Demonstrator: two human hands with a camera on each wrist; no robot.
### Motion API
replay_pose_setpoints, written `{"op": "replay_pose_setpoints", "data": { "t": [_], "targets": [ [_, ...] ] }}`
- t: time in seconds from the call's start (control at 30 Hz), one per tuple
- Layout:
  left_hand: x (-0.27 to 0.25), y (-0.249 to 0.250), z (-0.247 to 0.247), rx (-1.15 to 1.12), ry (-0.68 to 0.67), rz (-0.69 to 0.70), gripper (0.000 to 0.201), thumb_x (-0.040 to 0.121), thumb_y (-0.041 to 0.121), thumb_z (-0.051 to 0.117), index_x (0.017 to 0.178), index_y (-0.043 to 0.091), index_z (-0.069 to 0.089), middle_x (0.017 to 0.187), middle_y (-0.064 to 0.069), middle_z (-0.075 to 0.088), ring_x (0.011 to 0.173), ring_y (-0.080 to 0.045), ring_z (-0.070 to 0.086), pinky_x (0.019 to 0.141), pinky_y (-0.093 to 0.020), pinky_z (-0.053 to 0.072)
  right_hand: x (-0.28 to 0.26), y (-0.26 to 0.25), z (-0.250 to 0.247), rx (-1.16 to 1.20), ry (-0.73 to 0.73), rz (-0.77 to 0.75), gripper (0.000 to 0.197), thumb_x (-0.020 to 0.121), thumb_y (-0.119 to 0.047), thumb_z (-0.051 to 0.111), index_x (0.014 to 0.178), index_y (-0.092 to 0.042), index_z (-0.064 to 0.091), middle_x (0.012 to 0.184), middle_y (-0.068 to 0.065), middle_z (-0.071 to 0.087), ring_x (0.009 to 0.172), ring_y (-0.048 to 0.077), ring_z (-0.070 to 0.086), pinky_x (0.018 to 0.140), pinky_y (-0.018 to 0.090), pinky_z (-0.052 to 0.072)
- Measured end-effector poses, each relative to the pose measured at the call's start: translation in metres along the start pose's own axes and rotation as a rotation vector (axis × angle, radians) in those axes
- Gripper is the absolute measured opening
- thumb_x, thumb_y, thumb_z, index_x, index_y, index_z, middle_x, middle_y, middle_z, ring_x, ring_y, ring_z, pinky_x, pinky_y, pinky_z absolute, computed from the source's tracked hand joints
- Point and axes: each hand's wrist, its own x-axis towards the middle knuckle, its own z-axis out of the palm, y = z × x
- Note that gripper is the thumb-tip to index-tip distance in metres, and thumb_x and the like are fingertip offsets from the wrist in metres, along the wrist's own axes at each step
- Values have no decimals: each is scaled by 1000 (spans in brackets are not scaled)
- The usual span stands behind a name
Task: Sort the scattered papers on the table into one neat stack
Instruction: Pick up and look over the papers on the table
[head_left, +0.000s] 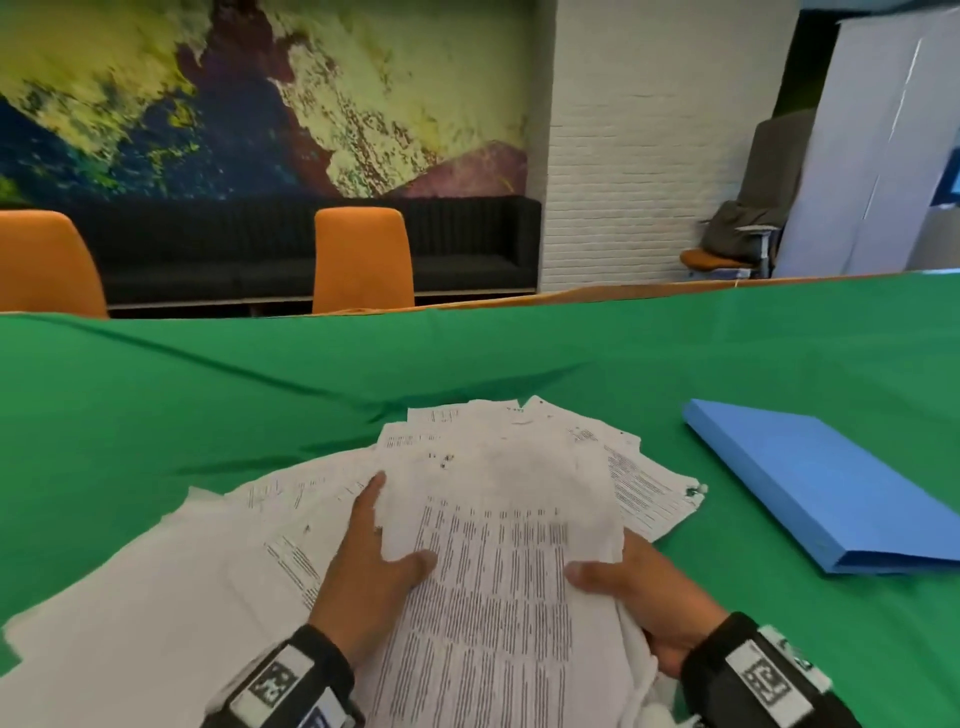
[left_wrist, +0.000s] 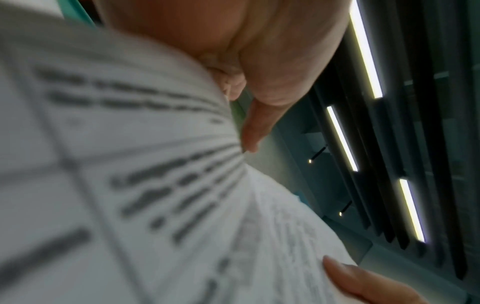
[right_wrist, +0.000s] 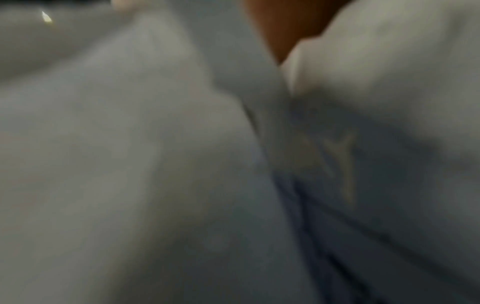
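Note:
A loose pile of printed white papers (head_left: 498, 519) lies fanned out on the green table cover (head_left: 208, 395), near me. My left hand (head_left: 374, 545) grips the left edge of the top bundle, thumb on top and index finger stretched along the edge. My right hand (head_left: 634, 587) grips the bundle's right edge, thumb on the printed sheet, fingers hidden beneath. More sheets (head_left: 130, 597) spread out to the left under the bundle. The left wrist view shows blurred printed paper (left_wrist: 130, 164) against my palm and the right thumb (left_wrist: 363, 281). Only blurred white paper (right_wrist: 155, 164) fills the right wrist view.
A blue folder (head_left: 826, 488) lies shut on the table to the right of the papers. Two orange chairs (head_left: 363, 260) stand behind the far table edge, with a dark sofa (head_left: 467, 244) along the wall.

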Motion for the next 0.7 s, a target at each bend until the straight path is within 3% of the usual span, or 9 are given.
{"op": "replay_pose_setpoints", "data": {
  "t": [0.07, 0.13, 0.2, 0.23, 0.37, 0.47, 0.57, 0.63, 0.7],
  "targets": [
    [-5, 15, -11, -146, 84, 32, 114, 76, 31, 87, 156, 48, 8, 143, 0, 48, 136, -26, 46, 113, -53, 37, -5, -22, -2, 28, -8, -83, 39, 89, 3, 64, 126, -8, 61, 117, 20, 75, 105, 43, 72, 96, 60, 54],
    [-6, 31, -27, -355, 20, 97, 113, 62, 45, 92, 153, 43, 25, 133, 2, 61, 122, -27, 62, 103, -57, 48, -11, -48, -2, 60, -51, -191, 41, 86, 0, 64, 126, -6, 63, 120, 22, 73, 108, 44, 71, 95, 59, 56],
    [-5, 50, -40, -432, -62, 173, 87, 62, 45, 87, 139, 28, 50, 125, -7, 70, 114, -35, 68, 96, -58, 54, -14, -73, 5, 34, -61, -296, 42, 84, -5, 65, 126, -7, 65, 122, 20, 73, 109, 41, 71, 95, 56, 57],
    [-5, 62, -43, -382, -32, 244, 72, 68, 45, 84, 131, 25, 57, 121, -9, 72, 112, -34, 69, 94, -57, 55, -13, -83, 11, -9, -27, -365, 40, 84, -7, 66, 124, -8, 66, 121, 17, 74, 108, 37, 73, 94, 54, 58],
    [-6, 111, -43, -27, 357, 587, 28, 93, 33, 68, 118, 23, 59, 104, 8, 69, 95, -6, 68, 80, -30, 60, -13, -115, 44, -237, 143, -699, 19, 96, -15, 62, 113, -22, 69, 110, 1, 78, 100, 21, 76, 89, 47, 60],
    [-10, 125, -40, -125, 392, 633, 39, 88, 38, 72, 121, 25, 54, 105, 10, 68, 91, -2, 69, 72, -20, 58, -16, -115, 58, -316, 176, -855, 20, 97, -33, 63, 114, -23, 67, 110, 5, 74, 102, 22, 72, 85, 41, 61],
    [-11, 93, -42, -221, 317, 519, 60, 75, 57, 79, 120, 29, 49, 107, 8, 66, 90, 4, 69, 70, -18, 56, -10, -88, 52, -269, 184, -773, 43, 86, -49, 69, 124, -30, 61, 113, -5, 74, 104, 12, 72, 88, 38, 60],
    [-15, 62, -40, -213, 297, 406, 77, 64, 68, 75, 123, 27, 47, 110, 5, 65, 89, 5, 68, 72, -19, 54, -3, -63, 45, -221, 132, -616, 47, 82, -42, 73, 125, -28, 60, 117, -3, 75, 104, 15, 74, 91, 47, 60],
    [-18, 41, -35, -203, 284, 347, 70, 65, 63, 77, 119, 28, 49, 108, 3, 66, 87, 4, 69, 70, -22, 58, 3, -44, 42, -186, 94, -527, 44, 81, -32, 72, 123, -23, 62, 118, 3, 76, 102, 21, 76, 91, 54, 60]
  ]
}}
